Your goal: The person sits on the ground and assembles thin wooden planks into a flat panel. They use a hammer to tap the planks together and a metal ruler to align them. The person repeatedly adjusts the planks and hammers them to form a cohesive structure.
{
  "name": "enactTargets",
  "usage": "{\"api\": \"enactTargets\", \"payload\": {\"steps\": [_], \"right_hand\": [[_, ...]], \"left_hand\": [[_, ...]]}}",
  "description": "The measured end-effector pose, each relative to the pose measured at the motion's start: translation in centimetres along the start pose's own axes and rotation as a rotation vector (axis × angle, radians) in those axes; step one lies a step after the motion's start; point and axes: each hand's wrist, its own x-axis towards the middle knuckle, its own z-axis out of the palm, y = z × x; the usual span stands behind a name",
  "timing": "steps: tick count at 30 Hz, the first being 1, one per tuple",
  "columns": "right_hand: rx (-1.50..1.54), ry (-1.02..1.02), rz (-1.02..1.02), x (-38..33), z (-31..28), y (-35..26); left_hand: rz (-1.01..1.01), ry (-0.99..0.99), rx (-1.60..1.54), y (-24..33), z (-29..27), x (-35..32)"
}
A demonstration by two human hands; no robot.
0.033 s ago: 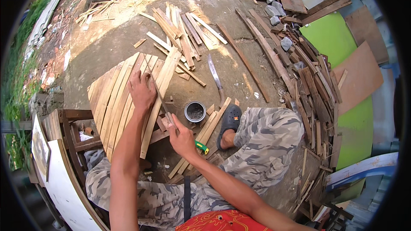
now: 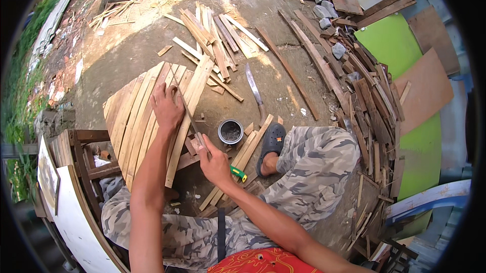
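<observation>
My right hand (image 2: 215, 162) is closed round the grip of a handsaw (image 2: 188, 110), whose green and yellow handle end (image 2: 238, 173) shows below the wrist. The long, thin blade runs up and to the left, along a slatted wooden panel (image 2: 132, 116) of light planks laid side by side. My left hand (image 2: 168, 108) lies on the panel just left of the blade, fingers spread and pressing on the planks. A loose-looking light plank (image 2: 195, 103) slants along the panel's right side, under the blade.
A dark pot (image 2: 231, 132) and a long knife (image 2: 254, 89) lie on the concrete ahead. Beyond is a heap of wood strips (image 2: 212, 35). Stacked scrap wood (image 2: 372, 106) lines the right side, near green boards (image 2: 392, 42). A wooden frame (image 2: 93, 159) stands under the panel.
</observation>
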Motion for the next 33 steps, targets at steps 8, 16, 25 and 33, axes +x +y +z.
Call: {"api": "enactTargets", "payload": {"steps": [8,16,25,33], "right_hand": [[0.033,0.057,-0.097,0.9,0.4,0.1],[-0.002,0.053,-0.100,2.3,0.3,-0.9],[-0.015,0.081,-0.201,2.7,0.6,1.1],[0.122,-0.050,-0.035,3.7,0.5,4.2]], "left_hand": [[0.022,-0.034,0.016,-0.4,0.2,0.9],[0.036,0.000,0.024,-0.8,0.9,2.3],[0.013,0.004,-0.033,-0.7,0.6,1.9],[0.012,0.055,-0.068,-0.8,0.9,1.7]]}}
